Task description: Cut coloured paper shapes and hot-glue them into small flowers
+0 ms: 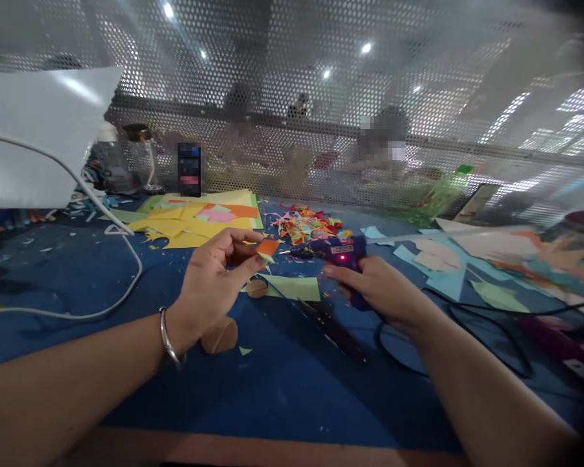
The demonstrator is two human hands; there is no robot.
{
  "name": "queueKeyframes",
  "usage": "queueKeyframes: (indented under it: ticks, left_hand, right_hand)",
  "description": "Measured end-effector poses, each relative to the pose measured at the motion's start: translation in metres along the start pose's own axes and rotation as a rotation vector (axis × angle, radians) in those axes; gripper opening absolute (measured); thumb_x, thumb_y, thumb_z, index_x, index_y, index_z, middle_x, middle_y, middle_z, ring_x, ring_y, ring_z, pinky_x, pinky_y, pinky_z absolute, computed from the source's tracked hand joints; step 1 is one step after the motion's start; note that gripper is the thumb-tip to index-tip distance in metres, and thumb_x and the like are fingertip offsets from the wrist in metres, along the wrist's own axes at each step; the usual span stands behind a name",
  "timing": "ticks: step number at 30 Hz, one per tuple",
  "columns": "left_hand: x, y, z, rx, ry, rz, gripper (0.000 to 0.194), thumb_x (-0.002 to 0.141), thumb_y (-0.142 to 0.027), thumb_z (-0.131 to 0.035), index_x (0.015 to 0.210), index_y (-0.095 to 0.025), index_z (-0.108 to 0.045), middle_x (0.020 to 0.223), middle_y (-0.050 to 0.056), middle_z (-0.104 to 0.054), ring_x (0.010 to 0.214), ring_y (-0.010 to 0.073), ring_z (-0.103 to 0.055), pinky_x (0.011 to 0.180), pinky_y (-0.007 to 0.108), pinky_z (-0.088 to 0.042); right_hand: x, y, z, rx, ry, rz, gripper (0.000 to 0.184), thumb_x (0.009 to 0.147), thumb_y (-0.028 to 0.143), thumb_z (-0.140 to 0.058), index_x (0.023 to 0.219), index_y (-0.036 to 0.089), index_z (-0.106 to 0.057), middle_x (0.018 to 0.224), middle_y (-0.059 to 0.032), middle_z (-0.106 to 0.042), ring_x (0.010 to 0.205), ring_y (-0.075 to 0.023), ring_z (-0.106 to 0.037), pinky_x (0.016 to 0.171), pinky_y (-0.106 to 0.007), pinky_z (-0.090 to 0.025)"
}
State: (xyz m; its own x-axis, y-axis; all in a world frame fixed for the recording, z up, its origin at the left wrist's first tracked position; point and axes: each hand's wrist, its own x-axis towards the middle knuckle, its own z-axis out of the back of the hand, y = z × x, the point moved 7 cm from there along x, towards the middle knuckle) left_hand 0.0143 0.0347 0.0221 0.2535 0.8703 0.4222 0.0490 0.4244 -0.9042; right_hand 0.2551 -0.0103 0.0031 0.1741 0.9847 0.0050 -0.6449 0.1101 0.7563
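Note:
Between the thumb and fingers of my left hand (pixel 219 279) is a small orange paper piece (pixel 268 248) with a pale green edge below it. My right hand (pixel 377 285) is wrapped round the handle of a blue glue gun (pixel 343 251), whose red light glows. The gun's metal nozzle points left, close to the orange paper but apart from it. Below my left hand lie a small round brown disc (pixel 257 289) and a larger brown cardboard piece (pixel 220 335). A pale green paper strip (pixel 294 287) rests behind a dark slim tool (pixel 335 331), whose kind I cannot make out.
Yellow paper sheets (pixel 175 224) and a heap of coloured scraps (pixel 309 224) lie further back. A phone (pixel 189 170) stands upright behind them. A white cable (pixel 139 259) loops at left, a black cord (pixel 511 370) at right. Blue paper pieces (pixel 442 266) spread across the right side.

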Motion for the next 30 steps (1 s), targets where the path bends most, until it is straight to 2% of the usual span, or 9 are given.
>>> queueKeyframes:
  ticks: [7, 11, 13, 15, 17, 20, 23, 26, 30]
  left_hand:
    - [-0.003, 0.026, -0.012, -0.135, 0.047, 0.283, 0.021, 0.07, -0.014, -0.075, 0.09, -0.018, -0.07, 0.075, 0.001, -0.071, 0.067, 0.0115, -0.066, 0.062, 0.023, -0.055]
    - [-0.009, 0.031, -0.019, -0.268, 0.102, 0.403, 0.022, 0.07, -0.011, -0.074, 0.091, -0.016, -0.067, 0.069, -0.001, -0.067, 0.061, 0.0088, -0.063, 0.061, 0.022, -0.052]
    - [-0.011, 0.031, -0.021, -0.307, 0.129, 0.438, 0.023, 0.069, -0.011, -0.075, 0.09, -0.016, -0.066, 0.068, -0.001, -0.067, 0.061, 0.0089, -0.063, 0.061, 0.022, -0.051]
    - [-0.011, 0.03, -0.021, -0.301, 0.135, 0.442, 0.023, 0.069, -0.01, -0.075, 0.089, -0.016, -0.067, 0.069, -0.001, -0.067, 0.062, 0.0093, -0.064, 0.061, 0.022, -0.051]
    - [-0.011, 0.03, -0.021, -0.287, 0.136, 0.441, 0.023, 0.068, -0.009, -0.075, 0.09, -0.016, -0.067, 0.07, -0.001, -0.068, 0.063, 0.0091, -0.064, 0.061, 0.021, -0.05]
    - [-0.012, 0.032, -0.023, -0.293, 0.129, 0.454, 0.022, 0.069, -0.008, -0.075, 0.088, -0.016, -0.067, 0.072, -0.002, -0.068, 0.063, 0.0081, -0.063, 0.063, 0.021, -0.05]
    - [-0.013, 0.032, -0.025, -0.304, 0.147, 0.445, 0.021, 0.069, -0.01, -0.076, 0.088, -0.016, -0.068, 0.076, -0.001, -0.069, 0.066, 0.0079, -0.063, 0.068, 0.022, -0.05]
    - [-0.014, 0.03, -0.027, -0.278, 0.181, 0.422, 0.023, 0.069, -0.015, -0.078, 0.09, -0.015, -0.067, 0.079, 0.0, -0.069, 0.071, 0.0099, -0.063, 0.072, 0.024, -0.05]
    - [-0.015, 0.027, -0.028, -0.216, 0.225, 0.391, 0.024, 0.07, -0.02, -0.078, 0.091, -0.014, -0.066, 0.085, 0.003, -0.07, 0.077, 0.0127, -0.063, 0.075, 0.027, -0.049]
  right_hand:
    - [0.012, -0.023, -0.007, 0.04, 0.057, -0.141, 0.053, 0.074, 0.069, -0.068, 0.056, 0.021, -0.057, 0.047, -0.0042, -0.062, 0.043, -0.0185, -0.059, 0.042, -0.029, -0.048]
    - [0.017, -0.027, 0.001, -0.131, 0.007, -0.12, 0.055, 0.074, 0.068, -0.067, 0.049, 0.021, -0.054, 0.042, -0.0003, -0.053, 0.04, -0.0153, -0.052, 0.041, -0.027, -0.038]
    - [0.018, -0.025, 0.009, -0.244, -0.046, -0.096, 0.056, 0.074, 0.065, -0.069, 0.043, 0.021, -0.052, 0.04, 0.0007, -0.048, 0.04, -0.0134, -0.045, 0.042, -0.027, -0.029]
    - [0.015, -0.022, 0.018, -0.334, -0.124, -0.086, 0.049, 0.075, 0.062, -0.068, 0.05, 0.021, -0.059, 0.047, -0.0012, -0.053, 0.046, -0.0146, -0.045, 0.045, -0.028, -0.025]
    - [0.009, -0.013, 0.028, -0.404, -0.248, -0.052, 0.039, 0.08, 0.059, -0.065, 0.068, 0.022, -0.067, 0.063, -0.0037, -0.063, 0.054, -0.0171, -0.05, 0.048, -0.028, -0.026]
    - [-0.006, 0.012, 0.032, -0.374, -0.439, 0.145, 0.034, 0.087, 0.055, -0.059, 0.092, 0.022, -0.068, 0.07, -0.0024, -0.065, 0.059, -0.0163, -0.054, 0.055, -0.028, -0.037]
    - [-0.015, 0.031, 0.01, -0.172, -0.291, 0.334, 0.036, 0.091, 0.052, -0.057, 0.103, 0.02, -0.066, 0.072, -0.001, -0.063, 0.057, -0.0134, -0.053, 0.056, -0.026, -0.042]
    - [-0.023, 0.046, -0.02, -0.135, -0.082, 0.434, 0.035, 0.09, 0.049, -0.06, 0.106, 0.019, -0.066, 0.073, -0.0004, -0.061, 0.056, -0.0123, -0.055, 0.052, -0.024, -0.043]
    - [-0.033, 0.057, -0.041, -0.14, 0.006, 0.541, 0.032, 0.089, 0.043, -0.065, 0.11, 0.018, -0.064, 0.08, -0.0007, -0.061, 0.054, -0.0104, -0.054, 0.052, -0.024, -0.045]
